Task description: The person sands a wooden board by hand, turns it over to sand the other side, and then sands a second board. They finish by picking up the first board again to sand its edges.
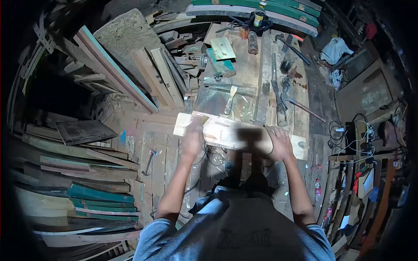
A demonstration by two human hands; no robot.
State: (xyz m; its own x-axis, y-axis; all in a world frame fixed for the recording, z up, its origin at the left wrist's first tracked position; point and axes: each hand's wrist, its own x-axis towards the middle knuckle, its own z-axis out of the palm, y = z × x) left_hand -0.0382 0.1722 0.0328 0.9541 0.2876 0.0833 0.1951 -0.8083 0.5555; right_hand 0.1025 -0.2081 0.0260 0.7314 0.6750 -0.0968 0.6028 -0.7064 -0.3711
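A pale wooden plank (226, 132) lies crosswise in front of me, at the near end of the workbench. My right hand (281, 143) grips its right part, fingers over the top face near the far edge. On the plank's left part is my left hand (193, 135), smeared by motion; a small brownish flat piece shows at its fingers, and I cannot tell what it is. A dark shadow falls across the plank's middle. Just beyond the plank, a putty knife (230, 100) with a pale blade lies on the bench.
On the workbench (244, 69) are a hammer (294, 50), long metal tools, a dark glass (286, 65), a bottle (253, 43) and a small pale board (222, 48). Stacked timber (102, 204) fills the left side. Cables (355, 139) hang at right; a plastic bottle (318, 189) stands lower right.
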